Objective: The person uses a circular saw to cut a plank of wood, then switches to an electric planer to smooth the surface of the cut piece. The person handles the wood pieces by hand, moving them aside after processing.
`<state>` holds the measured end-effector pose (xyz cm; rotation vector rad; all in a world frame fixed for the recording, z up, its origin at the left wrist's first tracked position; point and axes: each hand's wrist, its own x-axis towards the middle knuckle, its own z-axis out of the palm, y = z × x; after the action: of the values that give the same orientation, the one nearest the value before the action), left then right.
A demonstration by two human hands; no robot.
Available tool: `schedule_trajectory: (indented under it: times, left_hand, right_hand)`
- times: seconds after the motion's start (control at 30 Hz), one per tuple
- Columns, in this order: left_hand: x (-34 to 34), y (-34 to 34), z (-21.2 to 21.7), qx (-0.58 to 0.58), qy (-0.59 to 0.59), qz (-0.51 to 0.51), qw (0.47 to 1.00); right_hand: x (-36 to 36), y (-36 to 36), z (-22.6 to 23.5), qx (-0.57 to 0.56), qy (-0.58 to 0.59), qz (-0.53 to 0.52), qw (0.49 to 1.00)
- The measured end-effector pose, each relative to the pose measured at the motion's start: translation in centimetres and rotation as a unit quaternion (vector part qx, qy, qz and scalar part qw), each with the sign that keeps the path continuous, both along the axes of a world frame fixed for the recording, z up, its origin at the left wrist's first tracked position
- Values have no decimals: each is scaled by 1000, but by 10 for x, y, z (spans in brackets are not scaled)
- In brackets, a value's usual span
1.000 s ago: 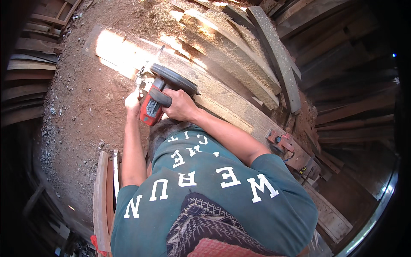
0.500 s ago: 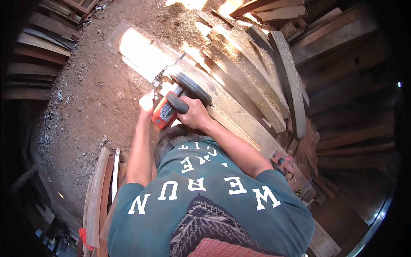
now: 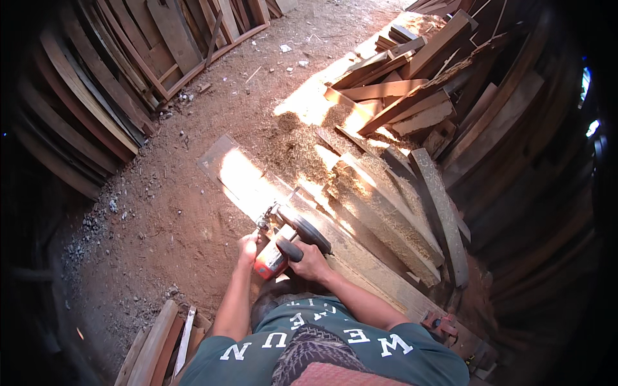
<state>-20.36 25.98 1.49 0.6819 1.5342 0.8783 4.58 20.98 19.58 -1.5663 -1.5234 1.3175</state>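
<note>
A circular saw with a red body [image 3: 270, 262] and a dark blade guard [image 3: 309, 231] rests on a long wooden plank [image 3: 367, 273], which runs from the upper left to the lower right. My right hand [image 3: 311, 262] is closed around the saw's black handle [image 3: 290, 249]. On the saw's left side, my left hand [image 3: 248, 248] grips its edge beside the metal fittings [image 3: 267, 219]; its fingertips are small and partly washed out by light. Strong sunlight whitens the plank just beyond the saw. The blade itself cannot be made out.
Sawdust-covered beams [image 3: 386, 219] lie right of the plank, with a heap of offcuts [image 3: 412, 83] behind. Boards [image 3: 84, 96] stand stacked at far left, and more timber [image 3: 151, 347] lies near my left side. A red tool [image 3: 441, 327] sits by my right elbow.
The view has tilted up, so the saw, hands and plank appear lower and more of the far ground and timber shows. Both hands keep their hold on the saw.
</note>
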Motion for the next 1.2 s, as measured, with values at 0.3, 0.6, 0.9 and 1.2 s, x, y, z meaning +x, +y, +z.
schedule_trajectory:
  times: [0.3,0.6,0.9,1.2]
  left_hand:
    - [-20,29,9,-27,34,-17,999]
    - [-38,50,0,-47,25,23,998]
    - [-64,77,-11,-64,4,30,998]
    - [-99,108,-36,-13,-67,21,997]
  right_hand:
    - [-18,22,-2,-12,-25,9,1000]
    - [-34,42,-8,-20,-22,20,999]
    - [-53,64,-33,-5,-69,38,997]
    - [-76,87,-74,235,-147,113,954]
